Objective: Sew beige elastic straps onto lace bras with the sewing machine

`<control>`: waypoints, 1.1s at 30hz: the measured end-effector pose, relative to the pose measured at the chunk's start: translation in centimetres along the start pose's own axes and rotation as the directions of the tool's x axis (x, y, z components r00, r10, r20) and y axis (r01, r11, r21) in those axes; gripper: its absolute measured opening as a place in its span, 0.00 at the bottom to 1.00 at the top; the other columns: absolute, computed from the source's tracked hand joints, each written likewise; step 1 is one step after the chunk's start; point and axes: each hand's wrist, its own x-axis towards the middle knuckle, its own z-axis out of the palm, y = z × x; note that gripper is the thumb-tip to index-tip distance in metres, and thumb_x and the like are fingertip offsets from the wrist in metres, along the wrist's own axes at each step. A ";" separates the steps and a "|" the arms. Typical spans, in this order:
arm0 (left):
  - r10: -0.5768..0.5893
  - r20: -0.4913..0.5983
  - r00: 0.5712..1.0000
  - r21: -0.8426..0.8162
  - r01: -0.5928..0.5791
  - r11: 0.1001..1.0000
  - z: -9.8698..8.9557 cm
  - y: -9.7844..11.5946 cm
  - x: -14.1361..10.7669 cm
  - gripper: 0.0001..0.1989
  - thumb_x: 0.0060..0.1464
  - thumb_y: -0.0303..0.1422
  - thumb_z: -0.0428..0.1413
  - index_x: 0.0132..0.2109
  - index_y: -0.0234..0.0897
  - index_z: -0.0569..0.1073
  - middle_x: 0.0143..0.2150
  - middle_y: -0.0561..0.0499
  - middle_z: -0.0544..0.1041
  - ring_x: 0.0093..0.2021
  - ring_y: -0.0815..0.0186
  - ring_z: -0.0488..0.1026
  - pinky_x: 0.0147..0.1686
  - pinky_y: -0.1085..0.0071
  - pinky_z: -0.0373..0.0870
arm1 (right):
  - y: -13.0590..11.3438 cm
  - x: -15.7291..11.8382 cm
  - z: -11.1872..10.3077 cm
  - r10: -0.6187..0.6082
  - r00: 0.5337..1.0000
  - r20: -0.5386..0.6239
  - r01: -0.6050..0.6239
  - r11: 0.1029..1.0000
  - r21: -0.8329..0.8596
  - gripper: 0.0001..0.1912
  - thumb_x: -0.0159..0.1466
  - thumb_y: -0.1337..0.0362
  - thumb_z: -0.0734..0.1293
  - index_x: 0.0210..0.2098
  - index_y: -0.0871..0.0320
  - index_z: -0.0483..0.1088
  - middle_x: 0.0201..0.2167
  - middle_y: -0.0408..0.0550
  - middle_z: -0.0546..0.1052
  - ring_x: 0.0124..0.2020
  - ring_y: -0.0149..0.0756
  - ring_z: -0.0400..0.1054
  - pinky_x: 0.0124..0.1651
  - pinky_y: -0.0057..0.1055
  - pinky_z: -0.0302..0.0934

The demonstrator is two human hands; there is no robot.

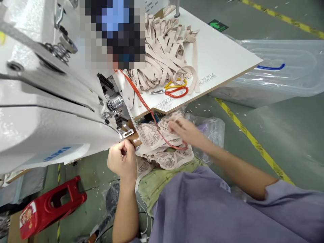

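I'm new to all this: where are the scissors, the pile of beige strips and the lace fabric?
Scissors (pixel 167 91): head view, where the handles meet the blades.
Pile of beige strips (pixel 164 55): head view, middle of the heap.
Lace fabric (pixel 150 135): head view, a patterned panel.

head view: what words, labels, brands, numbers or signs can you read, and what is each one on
"JUKI": blue lettering on the sewing machine.
Green floor sign: a pale arrow, no readable words.
White table: ruler-like markings, too small to read.
White panel behind the strips: rows of print, too small.
Yellow tape: dark marks, blurred.
Label on the red stool: unreadable.
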 end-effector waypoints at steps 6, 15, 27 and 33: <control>-0.071 0.003 0.997 0.101 0.071 0.992 0.3 -0.1 0.9 0.22 0.60 0.33 0.52 0.19 0.37 0.59 0.17 0.58 0.53 0.22 0.71 0.52 0.25 0.69 0.45 | 8.6 3.0 -9.3 -0.024 0.996 -0.083 -0.064 0.426 -0.902 0.24 0.66 0.55 0.60 0.50 0.68 0.72 0.55 0.69 0.71 0.57 0.58 0.66 0.59 0.48 0.59; -0.088 0.034 0.996 0.170 0.081 0.982 0.0 0.2 1.3 0.23 0.59 0.34 0.51 0.19 0.38 0.53 0.17 0.58 0.49 0.21 0.70 0.49 0.24 0.68 0.43 | 11.7 2.4 -9.4 0.075 0.997 0.026 -0.016 0.512 -0.859 0.30 0.67 0.49 0.55 0.56 0.64 0.70 0.61 0.63 0.69 0.60 0.54 0.66 0.59 0.46 0.64; -0.110 0.004 0.994 0.195 0.107 0.975 0.5 0.4 1.1 0.22 0.59 0.33 0.52 0.18 0.38 0.55 0.16 0.58 0.51 0.21 0.71 0.53 0.25 0.69 0.44 | 8.9 2.3 -7.0 -0.033 0.997 0.077 0.080 0.641 -0.764 0.27 0.67 0.49 0.56 0.55 0.59 0.70 0.60 0.60 0.70 0.60 0.55 0.66 0.59 0.49 0.63; -0.107 0.025 0.994 0.208 0.099 0.973 0.2 0.5 1.2 0.23 0.60 0.36 0.53 0.19 0.38 0.58 0.16 0.58 0.55 0.21 0.71 0.52 0.25 0.70 0.45 | 6.5 2.1 -5.1 -0.058 0.994 0.088 0.104 0.694 -0.712 0.24 0.68 0.50 0.57 0.53 0.58 0.71 0.59 0.59 0.70 0.58 0.53 0.67 0.57 0.47 0.64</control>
